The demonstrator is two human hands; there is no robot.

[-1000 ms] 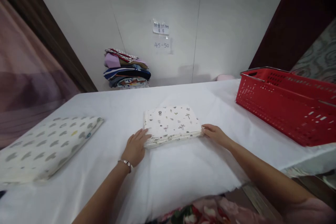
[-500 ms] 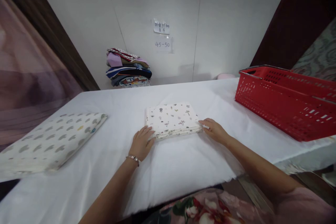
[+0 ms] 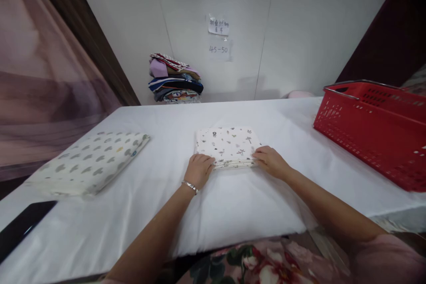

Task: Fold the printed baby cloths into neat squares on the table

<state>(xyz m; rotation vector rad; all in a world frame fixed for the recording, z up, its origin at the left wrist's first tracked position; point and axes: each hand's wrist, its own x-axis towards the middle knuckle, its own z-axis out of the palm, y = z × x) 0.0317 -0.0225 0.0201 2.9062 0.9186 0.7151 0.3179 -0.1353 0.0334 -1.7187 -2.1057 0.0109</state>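
White-draped, the table in front of you carries a red plastic basket by its right edge and a grey-patterned folded cloth toward its left edge. Midway between those edges, your palm-tree-print cloth looks folded already, flat and layered, with no loose flap left showing. Your left hand and right hand, fingers narrow, hold its near corners, neither hand off it yet.

Soft, dim light — a faint shadow on the wall, the red basket stretched towards the edge.
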